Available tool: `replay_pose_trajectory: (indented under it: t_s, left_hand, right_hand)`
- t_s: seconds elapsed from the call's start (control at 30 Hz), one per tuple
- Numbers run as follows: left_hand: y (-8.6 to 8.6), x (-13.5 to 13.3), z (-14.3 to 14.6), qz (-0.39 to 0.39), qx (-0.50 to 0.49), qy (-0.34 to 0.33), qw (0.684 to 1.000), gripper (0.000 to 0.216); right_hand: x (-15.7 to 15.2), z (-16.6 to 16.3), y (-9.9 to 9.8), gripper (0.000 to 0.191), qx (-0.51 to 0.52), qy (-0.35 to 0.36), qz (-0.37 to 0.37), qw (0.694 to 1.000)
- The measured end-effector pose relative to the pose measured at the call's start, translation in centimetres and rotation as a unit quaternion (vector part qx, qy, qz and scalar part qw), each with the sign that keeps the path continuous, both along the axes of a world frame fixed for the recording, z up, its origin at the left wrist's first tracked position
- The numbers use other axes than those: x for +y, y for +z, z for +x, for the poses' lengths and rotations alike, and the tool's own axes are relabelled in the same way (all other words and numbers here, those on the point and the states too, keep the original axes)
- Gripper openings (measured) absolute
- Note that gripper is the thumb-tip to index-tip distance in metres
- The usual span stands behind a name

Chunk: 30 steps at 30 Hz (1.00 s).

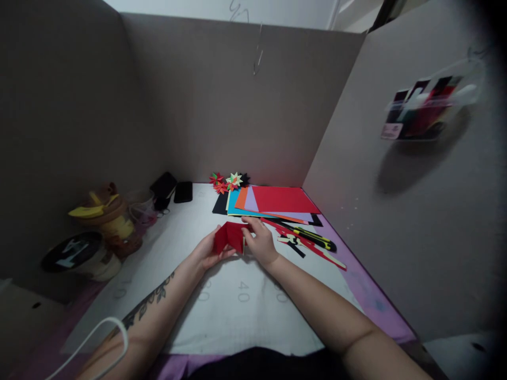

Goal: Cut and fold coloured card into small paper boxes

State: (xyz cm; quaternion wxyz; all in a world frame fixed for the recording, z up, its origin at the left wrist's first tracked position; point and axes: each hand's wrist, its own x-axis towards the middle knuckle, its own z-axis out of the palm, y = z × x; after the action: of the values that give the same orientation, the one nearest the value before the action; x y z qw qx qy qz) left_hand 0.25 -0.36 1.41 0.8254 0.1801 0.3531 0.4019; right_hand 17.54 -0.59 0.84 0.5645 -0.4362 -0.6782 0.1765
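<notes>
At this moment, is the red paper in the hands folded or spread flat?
Folded: the red paper shows a crease, with panels standing at an angle.

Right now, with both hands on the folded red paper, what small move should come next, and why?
Probably press the two halves of the red paper together along the crease: it stands partly open, with the left hand holding one side and the right hand at the other, well placed to close it.
</notes>
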Motion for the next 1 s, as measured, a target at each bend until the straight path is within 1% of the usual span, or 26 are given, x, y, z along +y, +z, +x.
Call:
replay_pose_trajectory:
  t_s: [0.03, 0.1, 0.2, 0.33, 0.43, 0.5, 0.57, 0.63, 0.7, 0.77, 0.8, 0.87, 0.93, 0.97, 1.0]
  left_hand:
    - [-0.1, 0.0, 0.1, -0.002, -0.007, -0.001, 1.0, 0.034]
    - [-0.2, -0.1, 0.4, 0.002, -0.008, -0.002, 1.0, 0.031]
    - [-0.1, -0.3, 1.0, 0.016, 0.002, 0.005, 1.0, 0.027]
    - [0.1, -0.8, 1.5, 0.036, 0.039, 0.026, 0.998, 0.029]
    - [-0.3, -1.2, 2.2, 0.101, 0.098, 0.019, 0.99, 0.025]
    - [-0.9, -1.6, 2.9, 0.149, 0.128, 0.018, 0.98, 0.027]
    - [-1.4, -1.8, 3.7, 0.182, 0.158, 0.004, 0.971, 0.03]
    - [-1.7, -1.8, 3.9, 0.209, 0.214, -0.023, 0.954, 0.028]
    - [-1.3, -1.2, 2.8, 0.245, 0.29, -0.04, 0.924, 0.023]
    - [-0.5, -0.1, 0.2, 0.297, 0.377, -0.018, 0.877, 0.021]
    - [0.0, 0.7, -1.5, 0.316, 0.44, 0.011, 0.84, 0.024]
    - [1.0, 2.1, -5.1, 0.322, 0.572, 0.092, 0.749, 0.034]
    - [1.7, 2.9, -7.6, 0.319, 0.673, 0.137, 0.653, 0.04]
    - [1.8, 3.1, -8.2, 0.322, 0.688, 0.155, 0.631, 0.046]
    - [1.9, 3.0, -8.2, 0.335, 0.692, 0.168, 0.617, 0.052]
  right_hand:
    - [0.1, 0.1, 0.2, 0.029, -0.001, -0.009, 0.009, 1.0]
    - [0.3, 0.1, 0.2, 0.026, 0.018, -0.029, 0.005, 0.999]
    - [1.0, -0.1, -0.2, 0.024, 0.083, -0.051, -0.017, 0.995]
    - [2.3, -0.4, -1.3, 0.025, 0.179, -0.081, -0.059, 0.979]
    - [3.3, -0.5, -2.1, 0.027, 0.259, -0.103, -0.095, 0.956]
    - [3.8, -0.5, -2.5, 0.028, 0.301, -0.112, -0.106, 0.941]
    - [4.1, -0.6, -2.8, 0.03, 0.322, -0.111, -0.113, 0.933]
    - [4.5, -0.5, -3.0, 0.031, 0.337, -0.111, -0.114, 0.928]
    - [4.9, -0.1, -3.2, 0.032, 0.359, -0.121, -0.106, 0.919]
    - [5.2, 0.6, -3.5, 0.032, 0.381, -0.132, -0.097, 0.91]
    - [5.4, 0.9, -3.6, 0.032, 0.386, -0.133, -0.098, 0.907]
    - [5.5, 1.5, -3.8, 0.032, 0.386, -0.131, -0.113, 0.906]
    - [5.2, 1.6, -3.9, 0.033, 0.379, -0.125, -0.133, 0.907]
    - [5.0, 1.5, -3.9, 0.033, 0.378, -0.12, -0.141, 0.907]
    - [4.8, 1.2, -3.8, 0.033, 0.378, -0.114, -0.147, 0.907]
